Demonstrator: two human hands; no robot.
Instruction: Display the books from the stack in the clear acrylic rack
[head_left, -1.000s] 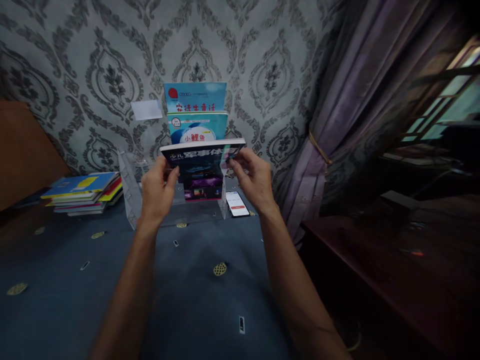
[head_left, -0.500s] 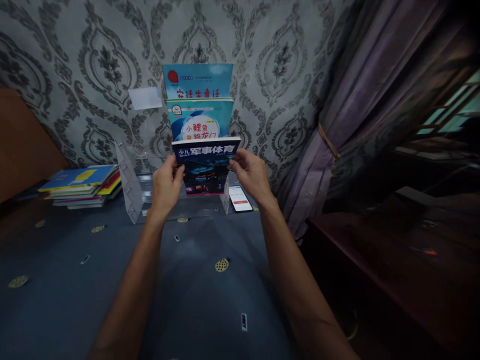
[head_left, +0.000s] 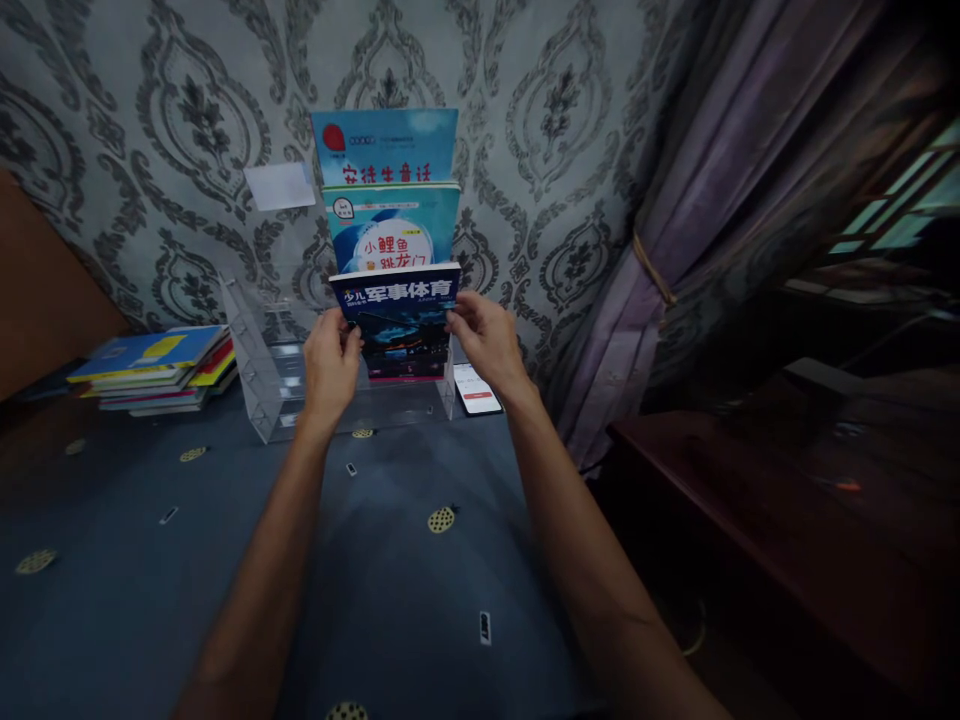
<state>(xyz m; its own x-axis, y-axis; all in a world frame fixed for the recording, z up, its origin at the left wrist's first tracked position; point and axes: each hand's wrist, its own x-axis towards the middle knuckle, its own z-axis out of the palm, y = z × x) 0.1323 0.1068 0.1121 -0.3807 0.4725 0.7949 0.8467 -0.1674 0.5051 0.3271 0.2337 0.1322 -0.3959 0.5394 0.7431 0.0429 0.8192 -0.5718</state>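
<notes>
A dark blue book (head_left: 401,325) stands upright between my hands, at the front of a clear tiered rack (head_left: 259,385). My left hand (head_left: 330,362) pinches its left edge, and my right hand (head_left: 484,340) has its fingers closed on the right edge. Behind it, one tier up, is a teal book (head_left: 394,225) with red lettering. A blue book (head_left: 390,140) rises highest, at the back. The lower edge of the dark blue book is near the rack's front tier; whether it rests there is unclear.
Left of the rack lies a stack of books (head_left: 157,365). A phone (head_left: 476,390) is at the rack's right side. The patterned wall (head_left: 555,110) is behind, a tied curtain (head_left: 622,290) and dark red furniture (head_left: 712,480) to the right. A white card (head_left: 280,187) sits upper left.
The dark blue book is now more upright and a little lower against the rack, with both hands still on it. The whole view has shifted slightly.
</notes>
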